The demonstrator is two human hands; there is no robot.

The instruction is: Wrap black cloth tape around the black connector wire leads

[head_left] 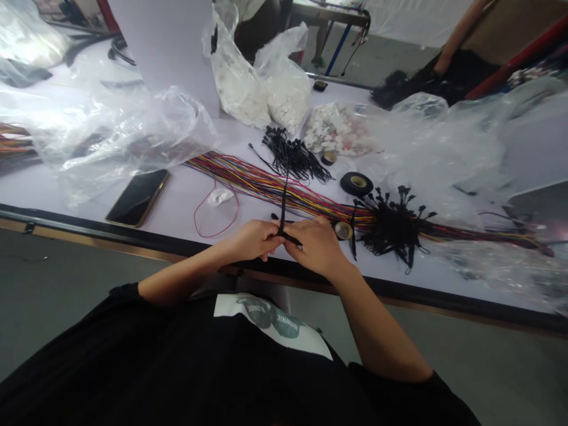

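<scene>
My left hand point(254, 239) and my right hand point(316, 244) meet at the near edge of the table, both pinched on a black cable tie point(283, 207) whose strap stands up between them. Just beyond my hands lies a long bundle of multicoloured wires point(266, 183) running left to right. A pile of loose black cable ties point(293, 157) sits behind the bundle. A second heap of black clip ties point(393, 228) lies right of my right hand.
A phone point(137, 197) lies face up at the left near the table edge. A thin red wire loop point(216, 214) with a white tag, a black tape roll point(357, 184), plastic bags of white parts point(261, 83) and crumpled clear plastic point(115, 127) surround the work.
</scene>
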